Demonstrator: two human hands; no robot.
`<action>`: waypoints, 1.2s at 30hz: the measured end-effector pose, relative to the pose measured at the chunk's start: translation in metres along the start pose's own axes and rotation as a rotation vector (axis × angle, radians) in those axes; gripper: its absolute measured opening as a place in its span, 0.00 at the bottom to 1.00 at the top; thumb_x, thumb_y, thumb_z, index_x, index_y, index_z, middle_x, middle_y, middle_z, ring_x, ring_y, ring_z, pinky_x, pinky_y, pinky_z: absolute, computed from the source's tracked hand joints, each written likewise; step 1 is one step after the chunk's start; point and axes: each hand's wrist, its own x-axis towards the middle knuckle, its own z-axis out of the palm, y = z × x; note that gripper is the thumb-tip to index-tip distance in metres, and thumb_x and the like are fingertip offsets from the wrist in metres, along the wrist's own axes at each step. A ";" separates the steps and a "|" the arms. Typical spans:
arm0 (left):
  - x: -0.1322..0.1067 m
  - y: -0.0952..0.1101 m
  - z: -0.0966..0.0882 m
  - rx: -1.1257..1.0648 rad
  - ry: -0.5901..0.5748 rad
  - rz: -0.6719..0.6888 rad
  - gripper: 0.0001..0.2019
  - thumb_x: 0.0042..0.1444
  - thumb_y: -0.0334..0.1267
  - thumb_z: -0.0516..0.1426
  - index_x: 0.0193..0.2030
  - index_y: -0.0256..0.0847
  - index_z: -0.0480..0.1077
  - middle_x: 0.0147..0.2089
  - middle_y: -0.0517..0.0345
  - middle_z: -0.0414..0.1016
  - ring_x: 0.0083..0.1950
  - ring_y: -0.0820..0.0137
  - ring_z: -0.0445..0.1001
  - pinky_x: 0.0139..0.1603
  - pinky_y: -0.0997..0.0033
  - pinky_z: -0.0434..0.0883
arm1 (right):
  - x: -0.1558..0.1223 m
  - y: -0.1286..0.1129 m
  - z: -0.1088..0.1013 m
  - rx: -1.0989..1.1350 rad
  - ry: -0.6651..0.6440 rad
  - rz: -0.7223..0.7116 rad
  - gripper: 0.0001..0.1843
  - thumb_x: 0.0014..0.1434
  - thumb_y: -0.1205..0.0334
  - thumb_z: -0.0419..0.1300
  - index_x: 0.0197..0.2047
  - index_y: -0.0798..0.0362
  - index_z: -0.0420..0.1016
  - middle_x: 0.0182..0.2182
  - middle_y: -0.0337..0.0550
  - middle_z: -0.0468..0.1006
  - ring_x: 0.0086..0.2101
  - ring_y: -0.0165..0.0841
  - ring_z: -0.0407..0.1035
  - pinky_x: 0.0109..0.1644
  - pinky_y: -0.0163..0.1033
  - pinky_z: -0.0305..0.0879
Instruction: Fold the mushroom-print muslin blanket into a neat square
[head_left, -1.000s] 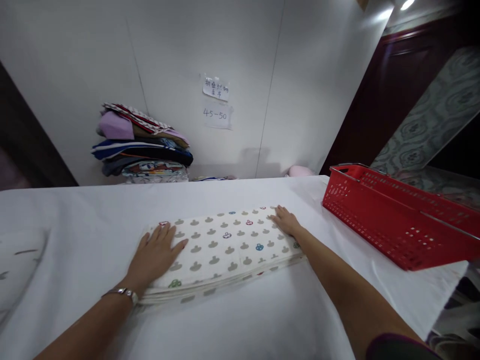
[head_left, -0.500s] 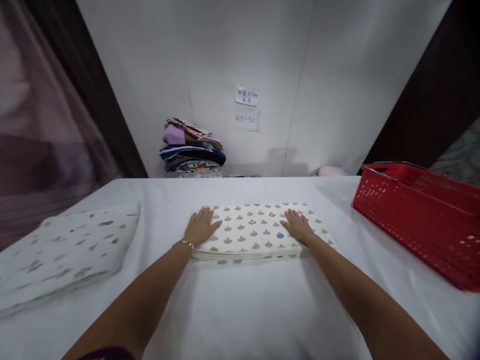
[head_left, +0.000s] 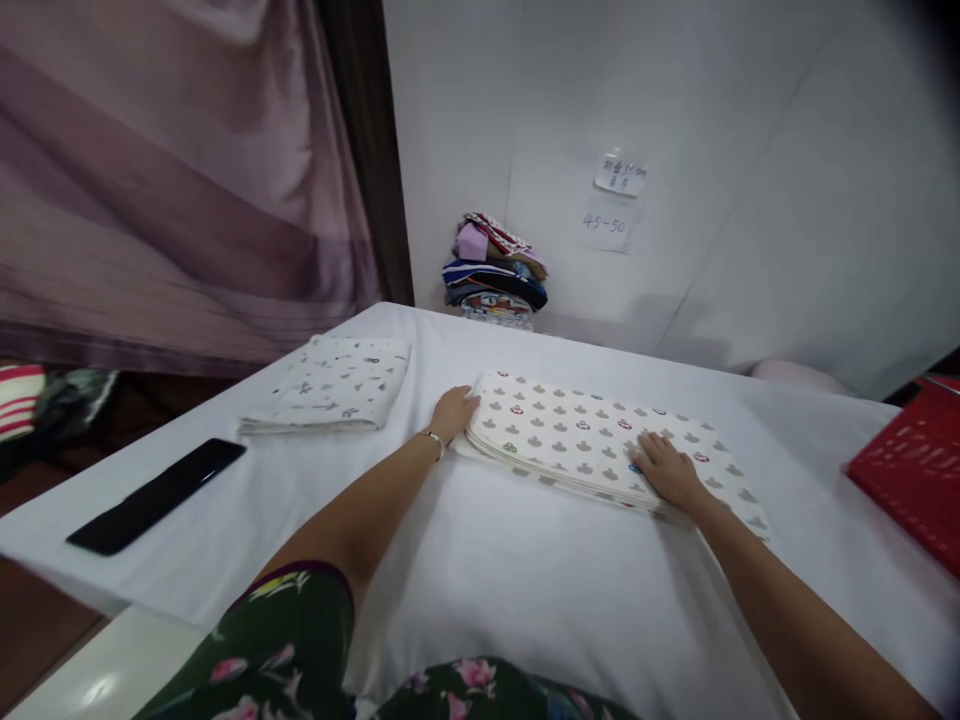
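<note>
A folded white cloth point(head_left: 577, 440) printed with small grey and coloured shapes lies on the white-covered table point(head_left: 480, 580). My left hand point(head_left: 452, 412) rests at its left end, fingers curled over the edge of the stack. Flat on the cloth's near right part lies my right hand point(head_left: 664, 470), fingers spread. A thin bracelet circles my left wrist.
A second folded patterned cloth point(head_left: 330, 383) lies to the left, and a black flat device point(head_left: 154, 494) sits near the table's left edge. A stack of folded fabrics point(head_left: 495, 270) stands against the wall. A red basket point(head_left: 911, 470) is at the right. A pink curtain point(head_left: 172, 170) hangs left.
The view has swung left, revealing the curtain, the second cloth and the black device. My left hand has slid off the cloth's top to its left edge; my right stays on the cloth.
</note>
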 end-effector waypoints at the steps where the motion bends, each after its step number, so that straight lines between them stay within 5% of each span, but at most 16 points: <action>1: -0.002 -0.001 -0.003 -0.012 -0.006 -0.028 0.22 0.62 0.45 0.44 0.55 0.35 0.65 0.57 0.46 0.69 0.55 0.64 0.67 0.53 0.70 0.61 | -0.003 -0.009 -0.002 0.022 0.019 -0.020 0.30 0.64 0.47 0.38 0.65 0.50 0.53 0.66 0.47 0.49 0.64 0.42 0.40 0.62 0.58 0.44; 5: -0.013 -0.003 -0.012 -0.051 -0.083 -0.086 0.20 0.59 0.50 0.48 0.41 0.37 0.73 0.43 0.49 0.77 0.44 0.65 0.73 0.42 0.72 0.64 | -0.020 -0.067 -0.009 0.199 0.008 -0.256 0.29 0.64 0.47 0.39 0.64 0.50 0.57 0.64 0.45 0.54 0.64 0.39 0.42 0.65 0.53 0.37; 9: -0.023 -0.004 -0.016 -0.064 -0.169 -0.150 0.22 0.53 0.54 0.53 0.39 0.35 0.73 0.37 0.48 0.77 0.37 0.64 0.74 0.35 0.71 0.64 | -0.031 -0.138 -0.013 0.324 -0.065 -0.466 0.29 0.64 0.48 0.41 0.63 0.51 0.59 0.63 0.44 0.57 0.64 0.39 0.44 0.66 0.51 0.35; 13: -0.026 -0.001 -0.015 -0.068 -0.230 -0.176 0.25 0.50 0.57 0.53 0.37 0.34 0.73 0.37 0.45 0.77 0.37 0.63 0.74 0.33 0.71 0.63 | -0.029 -0.198 -0.011 0.308 -0.102 -0.570 0.28 0.63 0.53 0.44 0.65 0.53 0.55 0.64 0.45 0.54 0.64 0.38 0.42 0.66 0.50 0.35; 17: -0.027 0.002 -0.013 -0.051 -0.223 -0.170 0.20 0.50 0.51 0.54 0.36 0.34 0.72 0.39 0.43 0.77 0.40 0.61 0.75 0.33 0.71 0.63 | -0.031 -0.234 0.000 0.228 -0.063 -0.608 0.32 0.62 0.53 0.47 0.66 0.58 0.52 0.65 0.50 0.50 0.64 0.42 0.39 0.65 0.53 0.34; 23: -0.032 0.002 -0.009 -0.049 -0.134 -0.193 0.14 0.50 0.43 0.54 0.39 0.35 0.70 0.43 0.42 0.76 0.45 0.59 0.74 0.37 0.69 0.64 | -0.037 -0.241 0.006 0.201 -0.060 -0.605 0.33 0.63 0.51 0.45 0.67 0.58 0.49 0.66 0.49 0.47 0.65 0.43 0.38 0.66 0.54 0.34; 31: -0.037 0.004 -0.005 -0.102 -0.091 -0.159 0.17 0.53 0.45 0.52 0.45 0.36 0.67 0.47 0.46 0.75 0.46 0.63 0.73 0.40 0.72 0.65 | -0.037 -0.248 0.006 0.236 -0.052 -0.618 0.34 0.62 0.52 0.48 0.67 0.57 0.49 0.66 0.50 0.48 0.64 0.43 0.40 0.66 0.54 0.33; 36: -0.033 -0.007 -0.025 -0.056 -0.105 -0.108 0.19 0.55 0.43 0.48 0.47 0.31 0.67 0.49 0.40 0.73 0.49 0.58 0.72 0.44 0.66 0.66 | -0.043 -0.194 -0.018 0.366 -0.098 -0.535 0.30 0.62 0.55 0.49 0.66 0.50 0.51 0.64 0.47 0.54 0.64 0.39 0.44 0.65 0.53 0.35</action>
